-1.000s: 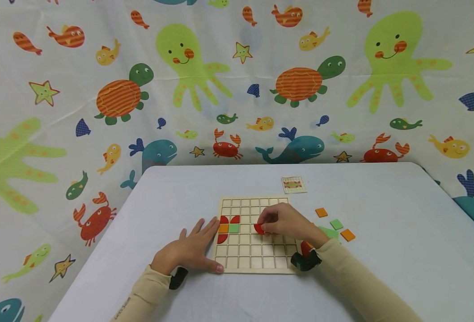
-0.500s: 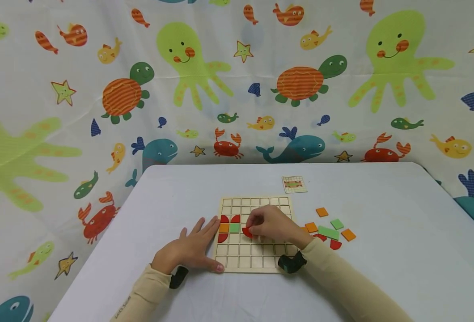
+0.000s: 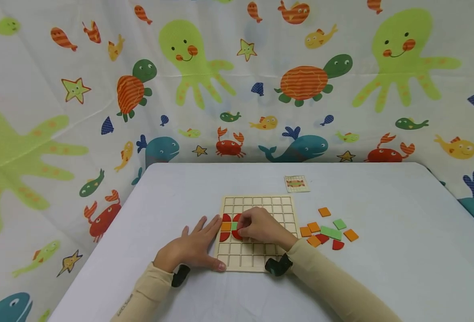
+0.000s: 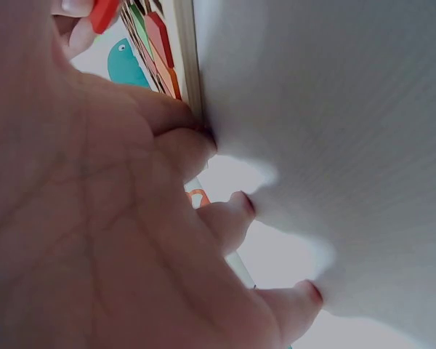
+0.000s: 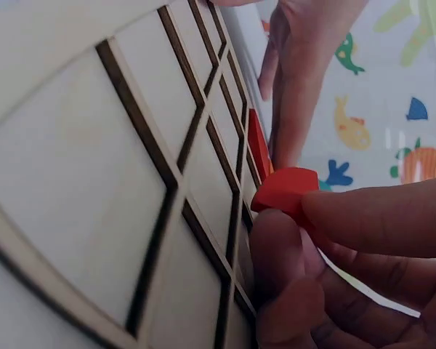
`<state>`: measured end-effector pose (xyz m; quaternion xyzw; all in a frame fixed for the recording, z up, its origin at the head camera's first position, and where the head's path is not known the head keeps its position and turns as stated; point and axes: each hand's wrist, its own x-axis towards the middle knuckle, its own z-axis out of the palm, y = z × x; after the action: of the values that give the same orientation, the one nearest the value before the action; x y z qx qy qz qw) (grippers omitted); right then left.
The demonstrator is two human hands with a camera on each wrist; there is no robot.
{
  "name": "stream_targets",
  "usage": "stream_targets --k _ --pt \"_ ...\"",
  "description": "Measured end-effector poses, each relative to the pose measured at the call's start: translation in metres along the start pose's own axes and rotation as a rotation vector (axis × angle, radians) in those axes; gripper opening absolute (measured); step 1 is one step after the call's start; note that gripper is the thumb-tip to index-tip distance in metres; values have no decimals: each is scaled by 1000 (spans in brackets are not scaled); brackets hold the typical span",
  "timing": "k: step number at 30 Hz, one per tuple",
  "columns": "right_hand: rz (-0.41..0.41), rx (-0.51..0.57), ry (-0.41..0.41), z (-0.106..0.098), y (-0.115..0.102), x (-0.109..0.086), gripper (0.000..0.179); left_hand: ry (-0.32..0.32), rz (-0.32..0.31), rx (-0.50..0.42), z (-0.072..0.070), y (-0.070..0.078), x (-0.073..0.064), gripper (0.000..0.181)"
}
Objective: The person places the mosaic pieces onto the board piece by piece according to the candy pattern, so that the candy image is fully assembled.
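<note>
My right hand (image 3: 261,228) pinches a red quarter-circle tile (image 5: 289,190) between thumb and fingers, just over the wooden grid board (image 3: 261,264). Below the green square (image 3: 234,226) in the board's left part, that tile sits tilted in the right wrist view. An orange square (image 3: 226,226) lies in the leftmost column, with a red quarter-circle (image 3: 226,218) above it and a red quarter-circle (image 3: 224,236) below. Another red quarter-circle (image 3: 237,217) lies above the green square, partly behind my fingers. Spread flat, my left hand (image 3: 192,248) rests along the board's left edge.
Right of the board lie several loose tiles: orange squares (image 3: 351,235), a green rectangle (image 3: 331,232), a green square (image 3: 339,224) and red quarter-circles (image 3: 338,244). A small pattern card (image 3: 297,184) lies behind the board on the white table (image 3: 398,214).
My right hand has moved left across the board with the red quarter-circle tile, from the middle columns to beside the green square. My left hand has stayed at the board's edge.
</note>
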<state>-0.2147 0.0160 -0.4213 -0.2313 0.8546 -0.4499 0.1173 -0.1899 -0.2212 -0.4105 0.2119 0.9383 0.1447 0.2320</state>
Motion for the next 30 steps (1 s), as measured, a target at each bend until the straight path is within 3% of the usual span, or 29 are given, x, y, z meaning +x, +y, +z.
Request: stream_targets --k 8,16,30 --pt "-4 -97 20 5 0 1 15 -1 6 6 0 0 3 128" --pt "-48 -118 20 7 -1 1 14 -5 1 3 0 0 3 127" --pt "-39 -193 70 13 -5 3 19 -9 -8 5 -1 -1 3 127"
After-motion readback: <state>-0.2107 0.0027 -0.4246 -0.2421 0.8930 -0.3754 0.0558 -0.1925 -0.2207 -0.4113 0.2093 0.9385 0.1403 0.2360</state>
